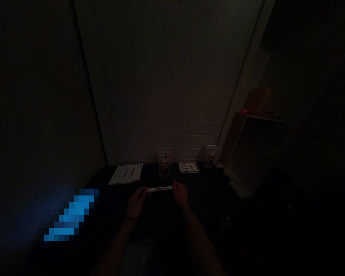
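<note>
Dim room with a dark tabletop (212, 191). Above its middle, a white marker (160, 189) is held level. The left hand (136, 203) pinches its left end and the right hand (180, 194) pinches its right end. Behind it lie a row of white markers (126, 173), a clear tub (165, 163) and a flat packet (189, 167), all near a pale wall (166, 76).

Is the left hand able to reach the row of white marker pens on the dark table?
Probably yes: the row of white marker pens lies beyond the left hand, nothing between, though it grips a separate white pen.
</note>
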### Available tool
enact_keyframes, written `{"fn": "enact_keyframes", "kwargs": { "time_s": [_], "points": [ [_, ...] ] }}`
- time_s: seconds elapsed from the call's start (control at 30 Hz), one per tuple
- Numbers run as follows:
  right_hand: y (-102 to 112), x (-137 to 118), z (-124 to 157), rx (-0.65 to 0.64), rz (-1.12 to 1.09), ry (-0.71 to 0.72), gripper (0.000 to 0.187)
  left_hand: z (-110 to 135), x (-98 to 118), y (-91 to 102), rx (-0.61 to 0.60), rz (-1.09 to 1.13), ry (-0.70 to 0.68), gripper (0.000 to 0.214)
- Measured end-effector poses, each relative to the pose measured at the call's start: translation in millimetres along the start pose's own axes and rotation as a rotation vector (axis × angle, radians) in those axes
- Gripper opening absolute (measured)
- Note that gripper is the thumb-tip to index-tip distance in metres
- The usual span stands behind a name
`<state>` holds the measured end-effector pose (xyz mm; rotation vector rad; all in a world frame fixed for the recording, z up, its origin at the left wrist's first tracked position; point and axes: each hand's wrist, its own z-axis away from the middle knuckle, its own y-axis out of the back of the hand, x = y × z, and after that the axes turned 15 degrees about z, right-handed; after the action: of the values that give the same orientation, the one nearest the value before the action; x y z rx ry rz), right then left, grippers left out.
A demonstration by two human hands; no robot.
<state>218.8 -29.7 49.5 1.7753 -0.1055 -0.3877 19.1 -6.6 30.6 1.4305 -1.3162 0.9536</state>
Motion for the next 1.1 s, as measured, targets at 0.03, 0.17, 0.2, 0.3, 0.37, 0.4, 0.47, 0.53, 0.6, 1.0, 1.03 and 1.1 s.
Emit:
{"fn": "enact_keyframes", "kwargs": {
  "time_s": [0.03, 0.17, 0.2, 0.3, 0.37, 0.4, 0.47, 0.53, 0.6, 1.0, 1.03, 1.1],
  "points": [
    [3, 0, 1, -0.005, 0.005, 0.001, 0.052, 0, -1, 0.3, 0.009, -0.017, -0.003, 0.045],
    [8, -1, 5, 0.006, 0.040, 0.028, 0.046, -3, -7, 1.2, 0.039, -0.057, -0.017, 0.043],
    [7, -1, 5, 0.006, 0.041, 0.035, 0.046, -4, -9, 1.4, 0.044, -0.062, -0.024, 0.042],
    [0, -1, 2, 0.024, 0.025, 0.046, 0.050, -6, -14, 2.3, 0.036, -0.065, -0.039, 0.041],
    [-6, 0, -1, 0.028, 0.021, 0.055, 0.052, -7, -16, 2.7, 0.019, -0.071, -0.038, 0.040],
    [-8, 0, -1, 0.031, 0.021, 0.056, 0.052, -7, -16, 2.8, 0.016, -0.076, -0.039, 0.039],
    [-10, 1, -2, 0.034, 0.018, 0.053, 0.052, -6, -14, 2.7, 0.020, -0.083, -0.046, 0.039],
    [-11, 1, -2, 0.034, 0.008, 0.037, 0.053, -4, -11, 2.1, 0.021, -0.079, -0.060, 0.038],
    [-10, 1, -2, 0.018, 0.000, 0.019, 0.055, -2, -8, 1.5, 0.017, -0.073, -0.062, 0.038],
    [-5, 1, 0, 0.002, 0.009, -0.005, 0.055, 2, 1, -0.6, 0.005, -0.014, -0.067, 0.037],
    [-6, 1, 0, 0.004, 0.005, -0.004, 0.055, 1, 1, -0.5, 0.005, -0.018, -0.066, 0.037],
    [-7, 1, -1, 0.007, 0.004, 0.004, 0.054, 1, 0, -0.3, 0.002, -0.029, -0.064, 0.037]
  ]
}}
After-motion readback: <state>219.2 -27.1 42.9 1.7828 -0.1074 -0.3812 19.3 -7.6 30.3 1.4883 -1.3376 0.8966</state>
